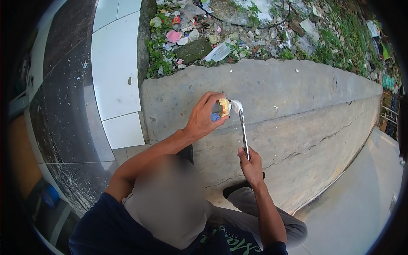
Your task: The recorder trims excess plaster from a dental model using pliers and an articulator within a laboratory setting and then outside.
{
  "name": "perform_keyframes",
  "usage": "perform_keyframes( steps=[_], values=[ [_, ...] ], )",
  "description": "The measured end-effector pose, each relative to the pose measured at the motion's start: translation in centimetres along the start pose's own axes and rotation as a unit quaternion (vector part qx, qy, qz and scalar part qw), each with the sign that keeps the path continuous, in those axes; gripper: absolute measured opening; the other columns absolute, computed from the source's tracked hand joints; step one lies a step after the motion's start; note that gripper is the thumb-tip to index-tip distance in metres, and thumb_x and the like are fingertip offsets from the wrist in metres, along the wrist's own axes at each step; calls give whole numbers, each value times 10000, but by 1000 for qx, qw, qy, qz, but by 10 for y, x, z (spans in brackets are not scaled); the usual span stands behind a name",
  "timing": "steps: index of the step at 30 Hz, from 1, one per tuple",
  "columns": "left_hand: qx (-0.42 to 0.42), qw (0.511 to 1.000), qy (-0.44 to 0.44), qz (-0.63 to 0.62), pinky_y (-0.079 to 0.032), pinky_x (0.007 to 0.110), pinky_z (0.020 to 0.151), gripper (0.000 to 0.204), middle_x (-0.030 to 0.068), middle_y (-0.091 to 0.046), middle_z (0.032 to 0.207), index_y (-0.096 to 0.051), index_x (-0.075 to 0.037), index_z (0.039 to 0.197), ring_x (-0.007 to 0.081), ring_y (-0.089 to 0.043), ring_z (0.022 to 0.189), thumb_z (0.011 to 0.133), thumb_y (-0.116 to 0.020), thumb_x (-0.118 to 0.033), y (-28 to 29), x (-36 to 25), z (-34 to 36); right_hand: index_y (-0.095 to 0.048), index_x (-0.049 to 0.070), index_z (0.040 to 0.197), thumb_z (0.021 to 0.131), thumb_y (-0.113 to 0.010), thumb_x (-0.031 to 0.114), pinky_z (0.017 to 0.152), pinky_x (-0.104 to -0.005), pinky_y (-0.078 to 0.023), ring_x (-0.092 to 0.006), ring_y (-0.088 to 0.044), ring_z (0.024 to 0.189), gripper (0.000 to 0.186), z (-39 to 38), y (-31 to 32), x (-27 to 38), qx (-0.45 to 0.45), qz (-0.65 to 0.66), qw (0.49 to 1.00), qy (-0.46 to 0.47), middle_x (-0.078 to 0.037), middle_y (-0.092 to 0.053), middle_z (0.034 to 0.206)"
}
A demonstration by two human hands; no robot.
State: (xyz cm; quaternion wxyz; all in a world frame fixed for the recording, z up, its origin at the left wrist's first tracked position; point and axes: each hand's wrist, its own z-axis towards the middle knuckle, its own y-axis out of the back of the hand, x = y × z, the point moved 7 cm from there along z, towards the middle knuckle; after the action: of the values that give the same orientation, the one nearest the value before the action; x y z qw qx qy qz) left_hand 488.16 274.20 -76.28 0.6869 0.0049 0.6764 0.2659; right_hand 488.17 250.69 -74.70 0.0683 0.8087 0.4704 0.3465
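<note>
My left hand (pixel 199 118) is closed around a small cream-yellow piece (pixel 224 108) with an uneven, toothed-looking edge, somewhat like a dental cast. Something blue (pixel 216 116) shows below it between the fingers, and a thin metal pin sticks up by the fingertips. From the lower right my right hand (pixel 252 168) grips a long, slim metal tool (pixel 244 135), spatula-like in shape. A lump of white paste-like material (pixel 236 106) covers the tool's far end, right beside the cream-yellow piece. Whether the two touch, I cannot tell.
Under my hands lies a cracked concrete ledge (pixel 297 89) with small white specks. Beyond its edge is ground with litter, rubble and weeds (pixel 238 46). White tiles (pixel 114 68) and dark tiles (pixel 68 97) run along the left. Grey paving (pixel 361 182) is at the right.
</note>
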Motion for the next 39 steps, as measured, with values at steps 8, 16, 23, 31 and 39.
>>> perform_keyframes(
  steps=[8, 16, 23, 31, 39],
  values=[
    [6, 943, 156, -294, -475, 333, 960, 603, 118, -497, 1289, -426, -31, 1320, 202, -568, 1100, 780, -685, 42, 21, 0, 9, -561, 32, 1156, 932, -533, 158, 706, -359, -438, -256, -574, 789, 259, -22, 6, 25, -55, -44, 992, 108, -129, -590, 799],
    [22, 897, 160, -412, -488, 320, 962, 636, 112, -477, 1306, -400, -24, 1340, 180, -560, 1104, 788, -708, 42, 34, -55, 22, -474, -3, 1314, 841, -586, 75, 911, -464, -379, -347, -512, 999, 492, -42, 32, 104, -126, -245, 927, 256, -178, -557, 1062],
    [-40, 941, 112, -316, -528, 288, 839, 630, 81, -569, 1120, -420, -28, 1315, 146, -606, 952, 768, -722, 49, 40, -71, 17, -392, -43, 1376, 801, -588, 38, 932, -469, -373, -363, -510, 1005, 613, -48, 40, 120, -110, -300, 907, 273, -201, -507, 1084],
    [-60, 974, 63, -212, -531, 293, 855, 613, 95, -547, 1166, -454, -18, 1287, 159, -616, 978, 744, -729, 57, 48, -84, 16, -344, -59, 1402, 813, -576, 20, 893, -470, -421, -389, -520, 987, 638, -49, 36, 115, -65, -272, 927, 250, -218, -492, 1049],
    [-16, 978, 48, -201, -539, 293, 879, 607, 107, -520, 1233, -456, -8, 1290, 178, -597, 1083, 749, -712, 90, 45, -103, 12, -494, 1, 1284, 835, -595, 18, 736, -454, -497, -391, -620, 834, 460, -42, 50, 97, -74, -177, 948, 255, -242, -603, 997]
  ],
)
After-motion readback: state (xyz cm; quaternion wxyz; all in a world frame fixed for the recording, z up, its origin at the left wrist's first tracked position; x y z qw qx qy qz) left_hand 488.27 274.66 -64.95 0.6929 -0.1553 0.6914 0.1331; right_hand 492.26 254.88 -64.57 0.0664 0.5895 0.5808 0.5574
